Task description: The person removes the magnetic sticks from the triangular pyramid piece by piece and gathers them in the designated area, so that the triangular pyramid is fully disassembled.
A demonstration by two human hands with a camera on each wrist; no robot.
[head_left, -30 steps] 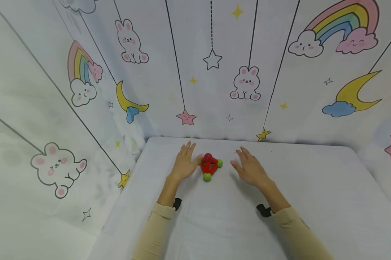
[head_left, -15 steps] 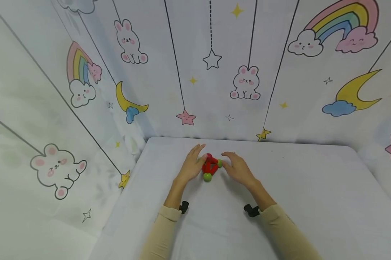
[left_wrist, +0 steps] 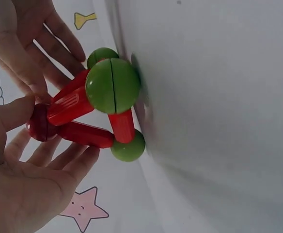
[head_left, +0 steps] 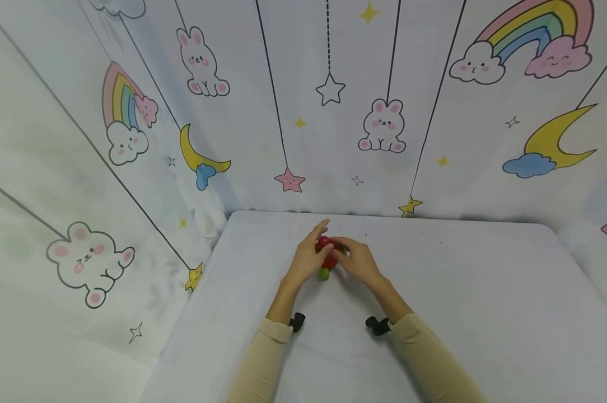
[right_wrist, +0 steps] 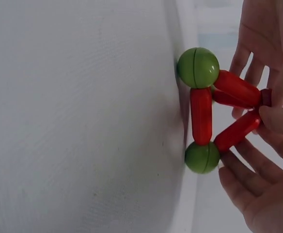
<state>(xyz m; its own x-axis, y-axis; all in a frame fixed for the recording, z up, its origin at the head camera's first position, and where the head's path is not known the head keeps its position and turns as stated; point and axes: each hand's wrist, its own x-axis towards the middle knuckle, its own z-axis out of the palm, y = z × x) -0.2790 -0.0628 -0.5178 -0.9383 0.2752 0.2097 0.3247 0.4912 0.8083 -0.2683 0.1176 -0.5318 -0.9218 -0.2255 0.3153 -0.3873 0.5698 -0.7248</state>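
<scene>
A ball-and-rod toy pyramid stands at the far middle of the white table. Its red rods join green balls at the base to a red ball on top. My left hand holds it from the left, thumb at the red ball, fingers behind the rods. From the other side my right hand grips it, with its thumb by the top joint and fingers curled behind. In the right wrist view a thumb covers part of the red ball. Whether the base is lifted, I cannot tell.
The white-covered table ends at a cloth wall printed with rabbits, stars and rainbows. Another printed wall rises on the left. Small black devices sit at both wrists.
Both hands have come inward from either side of the pyramid, the right moving left and the left moving right. Their thumbs and fingers now surround its top. The pyramid has barely moved.
</scene>
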